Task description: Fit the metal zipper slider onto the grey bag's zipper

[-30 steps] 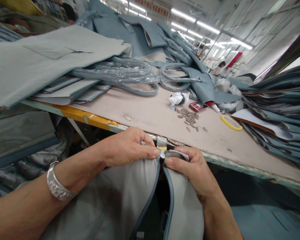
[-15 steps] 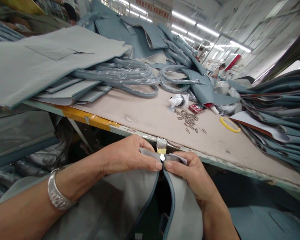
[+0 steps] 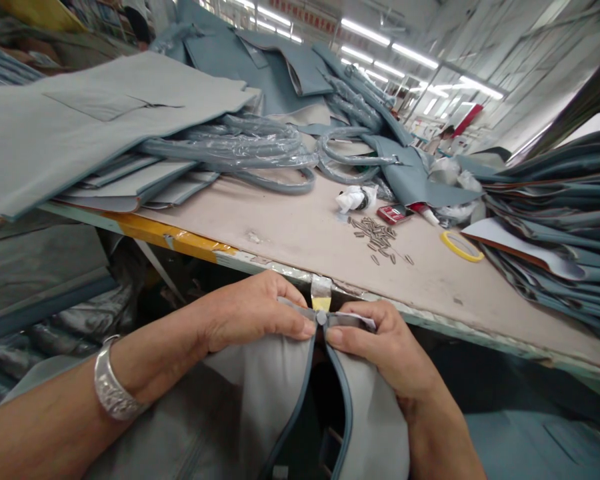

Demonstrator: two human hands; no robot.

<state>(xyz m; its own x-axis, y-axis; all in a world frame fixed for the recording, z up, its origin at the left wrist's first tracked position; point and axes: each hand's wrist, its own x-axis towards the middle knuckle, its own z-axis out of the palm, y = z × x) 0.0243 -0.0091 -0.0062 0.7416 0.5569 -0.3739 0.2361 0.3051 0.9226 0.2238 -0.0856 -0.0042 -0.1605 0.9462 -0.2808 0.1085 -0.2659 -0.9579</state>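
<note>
A grey bag (image 3: 250,400) with blue-edged rims lies in my lap below the table edge. My left hand (image 3: 253,310) pinches the left rim at its top corner, thumb and fingers closed on it. My right hand (image 3: 375,340) pinches the right rim beside it, fingers closed. The two rims meet between my thumbs at a small metal piece (image 3: 321,317). A silver bracelet (image 3: 111,387) is on my left wrist. The bag mouth gapes dark below my hands.
The worktable (image 3: 300,233) carries several small metal pins (image 3: 377,237), a yellow tape ring (image 3: 461,245), a red box (image 3: 393,214), a white wad (image 3: 353,197), wrapped handles (image 3: 250,150) and stacked grey panels (image 3: 80,127). More panels (image 3: 555,213) pile at right.
My hands have drawn the two rims closer at the top corner. The bag mouth has shifted slightly; both pinches stay closed.
</note>
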